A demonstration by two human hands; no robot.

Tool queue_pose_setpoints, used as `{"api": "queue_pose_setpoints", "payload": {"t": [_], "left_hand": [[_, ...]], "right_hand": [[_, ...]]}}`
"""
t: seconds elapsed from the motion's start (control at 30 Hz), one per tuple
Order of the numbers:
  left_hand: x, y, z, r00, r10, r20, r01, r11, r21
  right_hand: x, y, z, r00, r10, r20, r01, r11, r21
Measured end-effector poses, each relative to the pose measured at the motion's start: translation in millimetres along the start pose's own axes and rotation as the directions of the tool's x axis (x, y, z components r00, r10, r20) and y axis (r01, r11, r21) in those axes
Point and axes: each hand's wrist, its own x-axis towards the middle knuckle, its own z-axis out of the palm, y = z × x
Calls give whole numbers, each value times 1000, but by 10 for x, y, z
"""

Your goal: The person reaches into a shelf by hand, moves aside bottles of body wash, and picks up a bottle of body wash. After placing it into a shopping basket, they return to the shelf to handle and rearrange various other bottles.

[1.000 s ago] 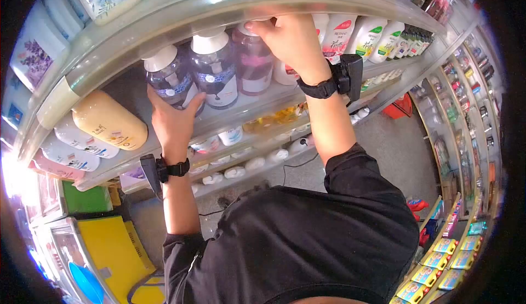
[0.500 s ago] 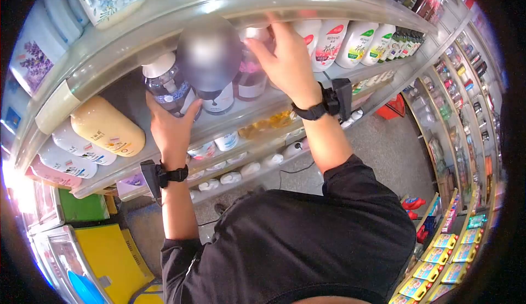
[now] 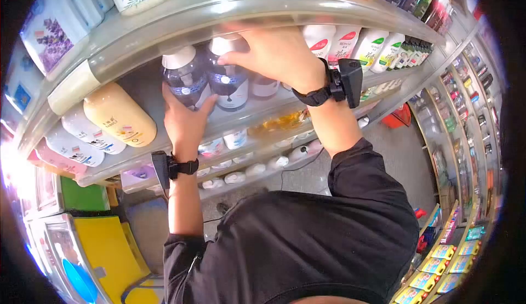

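Note:
Two dark bottles with white caps stand side by side on the shelf under the clear shelf edge. My left hand [image 3: 186,122] is wrapped round the lower part of the left dark bottle [image 3: 183,79], thumb on its right side. My right hand [image 3: 274,54] is closed on the upper part of the second dark bottle [image 3: 230,82], its thumb near the white cap and its fingers partly hidden behind the shelf edge. Just right of that bottle, a pinkish bottle [image 3: 264,86] is partly covered by my right hand and wrist.
A cream bottle [image 3: 120,115] and several paler bottles stand to the left. White bottles with red and green labels [image 3: 344,43] fill the right. Above runs the upper shelf's edge [image 3: 246,8]. Lower shelves hold more bottles. A red basket [image 3: 397,117] is on the floor.
My right hand has moved from the pinkish bottle to the second dark bottle. My left hand stays at the left dark bottle. The view has shifted slightly.

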Motion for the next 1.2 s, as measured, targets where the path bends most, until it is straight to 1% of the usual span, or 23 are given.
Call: {"api": "queue_pose_setpoints", "payload": {"t": [0.03, 0.07, 0.1, 0.2, 0.33, 0.43, 0.53, 0.57, 0.6, 0.63, 0.67, 0.7, 0.73, 0.77, 0.83, 0.87, 0.9, 0.97, 1.07, 1.1, 1.13, 1.17, 1.2], "left_hand": [[-4, 24, -17, 998, -48, 48, 49, 999, -18], [-20, -1, 19, 999, 20, -28, -19, 999, 29], [-26, -32, 32, 1000, 25, -19, -25, 1000, 18], [11, -50, 18, 999, 39, -17, -40, 999, -20], [-6, -51, 21, 998, 44, -38, -45, 999, -25], [-9, -36, 18, 996, 51, -72, -53, 998, -29], [-5, -15, 79, 993, 49, -112, -47, 999, 18], [-17, -29, 77, 991, 43, -128, -36, 998, 58], [-38, 35, 30, 997, -14, -74, 15, 1000, 16], [-30, 5, 44, 997, 12, -80, -11, 1000, 10], [-39, 30, 48, 997, -7, -74, 10, 999, 40], [-57, 71, 49, 997, -33, -75, 38, 997, 70], [-65, 86, 51, 996, -29, -81, 34, 998, 58], [-69, 85, 64, 996, -25, -87, 29, 999, 44], [-58, 38, 102, 994, -8, -109, 14, 998, 62], [-50, -27, 117, 989, 80, -123, -86, 996, -39], [-52, -15, 83, 992, 68, -102, -72, 997, -34], [-63, 45, 20, 998, 42, -56, -44, 998, -34], [-115, -40, 24, 978, 175, -110, -181, 982, -52], [-137, -64, 14, 966, 222, -137, -230, 972, -48], [-169, -134, 2, 923, 340, -181, -339, 940, 35], [-246, -188, -57, 888, 417, -196, -405, 909, 101], [-378, -202, -179, 847, 492, -203, -463, 869, 172]], "right_hand": [[26, -2, 11, 1000, -11, 3, 11, 1000, -18], [43, -10, 19, 1000, -16, 7, 16, 999, -36], [43, -28, 23, 1000, -17, 11, 18, 998, -55], [74, -108, 30, 990, 92, 108, -89, 995, -37], [137, 5, 108, 998, -56, 13, 55, 997, 54], [121, -5, 110, 1000, -9, -8, 10, 999, 53], [128, -29, 75, 990, 37, 134, -55, 990, 133], [112, -6, 117, 998, -10, 69, -2, 986, 164], [95, -6, 120, 999, -22, 50, 14, 987, 160], [100, 11, 116, 999, -45, 25, 41, 987, 154], [100, 65, 143, 996, -88, 4, 87, 987, 132], [92, 57, 156, 998, -55, 23, 50, 983, 174], [127, -4, 76, 989, 32, 146, -56, 986, 160], [155, -48, -1, 956, 117, 269, -155, 980, 127], [156, 13, 131, 995, -5, 104, 2, 1000, 31], [161, -10, 86, 980, 50, 193, -54, 998, 17], [157, -48, 68, 989, 20, 145, -27, 999, 47], [179, -32, 88, 986, 28, 166, -23, 999, -31], [177, -169, 0, 995, -13, 97, 21, 996, -82], [161, -262, -9, 996, 30, 81, -25, 998, -62], [137, -385, -12, 996, 68, 65, -66, 997, -37], [116, -505, -2, 994, 103, 46, -102, 995, -7], [29, -588, 87, 992, 4, -123, 0, 1000, 31]]}}
